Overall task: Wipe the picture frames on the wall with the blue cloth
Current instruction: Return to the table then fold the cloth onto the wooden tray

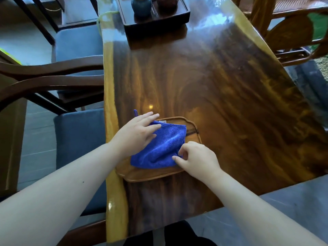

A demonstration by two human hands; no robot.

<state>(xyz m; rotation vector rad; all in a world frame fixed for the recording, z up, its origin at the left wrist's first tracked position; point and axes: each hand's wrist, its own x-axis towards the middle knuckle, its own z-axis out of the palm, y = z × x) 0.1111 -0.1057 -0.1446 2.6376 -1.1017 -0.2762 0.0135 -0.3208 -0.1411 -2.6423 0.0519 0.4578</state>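
From the head view, two bare hands are working over one blue cloth [160,145], which is lying folded on a single shallow wooden tray [147,175] near the front of the surface. The left hand [137,134] is lying flat on the cloth's left side with its fingers spread apart, pressing down rather than gripping. The right hand [196,159] is sitting at the cloth's right corner with thumb and forefinger drawn together; they are touching the cloth's edge, but whether they are actually pinching it cannot be told. A small loop is sticking out from the cloth's far left corner.

The surface [230,89] is a long slab of glossy dark wood with swirling grain and a pale yellow edge along its left side, and light is reflecting off its far end. One dark rectangular tray [156,20] is sitting at that far end, carrying two rounded vessels, one a teal vase [141,7] and one brownish pot [167,2].

Around the surface, two chairs with grey cushions [79,137] and curved wooden backs are standing on the left, and a lighter wooden chair [291,34] is standing at the upper right. The floor is showing grey tiles.
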